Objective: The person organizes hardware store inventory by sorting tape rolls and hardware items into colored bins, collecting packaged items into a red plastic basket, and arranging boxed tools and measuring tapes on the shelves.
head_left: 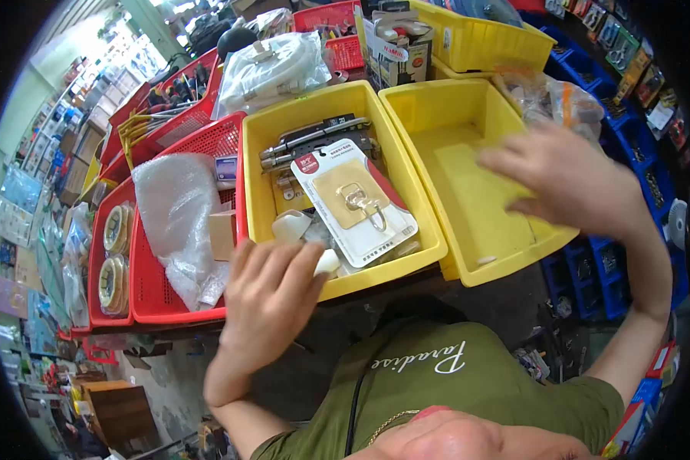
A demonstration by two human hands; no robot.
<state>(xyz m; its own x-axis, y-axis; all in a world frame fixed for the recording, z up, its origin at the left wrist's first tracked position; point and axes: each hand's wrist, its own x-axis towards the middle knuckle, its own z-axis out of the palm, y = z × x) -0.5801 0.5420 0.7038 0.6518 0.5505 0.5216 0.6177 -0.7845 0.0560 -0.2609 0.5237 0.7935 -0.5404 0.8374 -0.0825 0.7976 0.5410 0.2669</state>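
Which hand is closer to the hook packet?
The left hand, just beside the near end of the hook packet. The right hand is farther, over the right-hand yellow bin.

A hardware shop, with packaged goods hanging (pixel 621 46) and blue parts bins (pixel 609 261).

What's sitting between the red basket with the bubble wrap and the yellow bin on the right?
Another yellow bin, with a carded metal hook in it, sits between the red basket and the right-hand yellow bin, as the head view shows.
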